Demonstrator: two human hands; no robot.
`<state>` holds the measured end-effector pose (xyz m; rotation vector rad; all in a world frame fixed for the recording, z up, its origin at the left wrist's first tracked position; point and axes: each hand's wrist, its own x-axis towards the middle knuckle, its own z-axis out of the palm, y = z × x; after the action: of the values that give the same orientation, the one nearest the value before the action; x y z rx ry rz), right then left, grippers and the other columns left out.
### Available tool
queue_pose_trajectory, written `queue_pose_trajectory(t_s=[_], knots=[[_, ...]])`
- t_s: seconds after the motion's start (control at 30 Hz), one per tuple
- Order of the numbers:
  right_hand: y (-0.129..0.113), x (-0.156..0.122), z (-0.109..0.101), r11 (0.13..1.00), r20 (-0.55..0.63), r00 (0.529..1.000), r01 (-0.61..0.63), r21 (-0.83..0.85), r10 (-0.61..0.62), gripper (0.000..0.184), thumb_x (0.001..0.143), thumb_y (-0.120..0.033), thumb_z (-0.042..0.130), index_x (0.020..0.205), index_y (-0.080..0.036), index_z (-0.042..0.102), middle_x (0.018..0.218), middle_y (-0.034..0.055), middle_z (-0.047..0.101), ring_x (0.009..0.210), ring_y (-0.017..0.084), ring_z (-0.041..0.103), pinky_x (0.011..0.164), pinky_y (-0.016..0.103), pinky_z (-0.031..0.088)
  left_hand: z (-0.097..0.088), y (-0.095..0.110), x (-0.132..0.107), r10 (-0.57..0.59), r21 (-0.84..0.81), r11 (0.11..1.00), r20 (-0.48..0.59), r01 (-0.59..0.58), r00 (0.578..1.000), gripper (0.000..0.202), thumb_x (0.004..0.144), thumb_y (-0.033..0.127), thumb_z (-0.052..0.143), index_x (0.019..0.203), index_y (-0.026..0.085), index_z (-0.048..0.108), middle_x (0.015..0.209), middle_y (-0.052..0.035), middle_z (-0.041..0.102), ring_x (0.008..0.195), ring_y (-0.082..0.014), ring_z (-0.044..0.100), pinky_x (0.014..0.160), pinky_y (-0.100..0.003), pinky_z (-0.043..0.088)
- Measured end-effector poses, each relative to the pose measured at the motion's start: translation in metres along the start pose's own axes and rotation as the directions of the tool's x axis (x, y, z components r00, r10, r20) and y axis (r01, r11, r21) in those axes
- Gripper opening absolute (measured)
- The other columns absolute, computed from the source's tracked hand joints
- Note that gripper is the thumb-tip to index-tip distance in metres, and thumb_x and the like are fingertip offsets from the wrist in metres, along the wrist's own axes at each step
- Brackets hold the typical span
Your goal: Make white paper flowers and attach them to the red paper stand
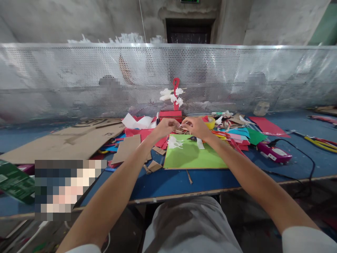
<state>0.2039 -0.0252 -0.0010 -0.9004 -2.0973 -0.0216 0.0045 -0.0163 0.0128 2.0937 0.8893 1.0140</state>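
My left hand point(169, 123) and my right hand point(195, 125) meet above the far edge of a lime green sheet point(195, 158). Fingertips of both are pinched on a small white piece, probably paper, mostly hidden by the fingers. On the sheet lie fringed white paper strips point(175, 142) and a short white strip point(200, 143). Just beyond my hands stands a red hook-shaped stand point(176, 84) on a red box base point(170, 115). White crumpled flower-like pieces point(179, 102) are attached to its stem.
Cardboard sheets point(60, 140) cover the table's left side. Coloured paper point(256, 136), a yellow tape roll point(210, 123) and scraps lie around the sheet. Right of it are a purple device point(273, 153) with a black cable and yellow-handled pliers point(319, 143). A perforated metal screen point(223, 77) closes off the back.
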Motion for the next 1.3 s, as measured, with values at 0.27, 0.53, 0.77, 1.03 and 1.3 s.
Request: queue_pose_trajectory(t_s=[0.27, 0.53, 0.77, 1.03, 1.3], knots=[[-0.0003, -0.0003, -0.0032, 0.997, 0.061, 0.996, -0.062, -0.054, 0.065, 0.034, 0.095, -0.038, 0.052, 0.077, -0.017, 0.071, 0.070, 0.0035, 0.068, 0.064, 0.014, 0.057, 0.063, 0.025, 0.034, -0.0013, -0.0018, -0.0009, -0.011, -0.038, 0.999, 0.024, 0.012, 1.000, 0.022, 0.079, 0.034, 0.066, 0.080, 0.012, 0.066, 0.069, -0.0017, 0.063, 0.060, -0.0100, 0.055, 0.062, -0.023, 0.045], [-0.0009, -0.0003, -0.0037, 0.993, 0.197, 0.974, -0.115, 0.005, 0.112, 0.039, 0.097, -0.038, 0.047, 0.076, -0.016, 0.071, 0.069, 0.0037, 0.069, 0.063, 0.014, 0.059, 0.063, 0.025, 0.037, -0.0016, -0.0043, 0.0002, -0.077, -0.003, 0.997, 0.038, 0.077, 0.996, 0.018, 0.078, 0.030, 0.064, 0.078, 0.012, 0.065, 0.068, -0.0018, 0.063, 0.062, -0.0108, 0.055, 0.064, -0.024, 0.044], [-0.0018, -0.0018, -0.0005, 0.993, 0.089, 0.996, -0.022, 0.120, 0.012, 0.018, 0.088, -0.035, 0.064, 0.095, -0.020, 0.070, 0.085, 0.0026, 0.072, 0.075, 0.016, 0.064, 0.070, 0.025, 0.042, -0.0016, -0.0032, 0.0006, -0.080, 0.036, 0.996, 0.058, 0.078, 0.995, 0.014, 0.076, 0.025, 0.065, 0.078, 0.011, 0.067, 0.068, -0.0017, 0.064, 0.062, -0.0109, 0.056, 0.063, -0.023, 0.044], [0.0022, -0.0011, 0.0020, 0.998, 0.060, 0.998, -0.016, 0.060, 0.012, 0.011, 0.087, -0.028, 0.063, 0.090, -0.018, 0.067, 0.088, 0.0042, 0.070, 0.076, 0.016, 0.062, 0.073, 0.027, 0.042, -0.0010, -0.0009, -0.0010, -0.059, 0.044, 0.997, 0.048, 0.057, 0.997, 0.017, 0.076, 0.027, 0.067, 0.079, 0.011, 0.067, 0.068, -0.0028, 0.065, 0.063, -0.0111, 0.057, 0.062, -0.023, 0.045], [0.0012, 0.0002, 0.0022, 1.000, 0.073, 0.997, -0.002, -0.031, 0.004, 0.016, 0.092, -0.026, 0.055, 0.090, -0.017, 0.068, 0.088, 0.0051, 0.069, 0.079, 0.016, 0.059, 0.074, 0.027, 0.038, -0.0006, 0.0032, -0.0021, -0.052, 0.057, 0.997, 0.021, 0.050, 0.998, 0.011, 0.074, 0.021, 0.063, 0.077, 0.011, 0.067, 0.067, -0.0025, 0.064, 0.061, -0.0109, 0.056, 0.061, -0.023, 0.045]])
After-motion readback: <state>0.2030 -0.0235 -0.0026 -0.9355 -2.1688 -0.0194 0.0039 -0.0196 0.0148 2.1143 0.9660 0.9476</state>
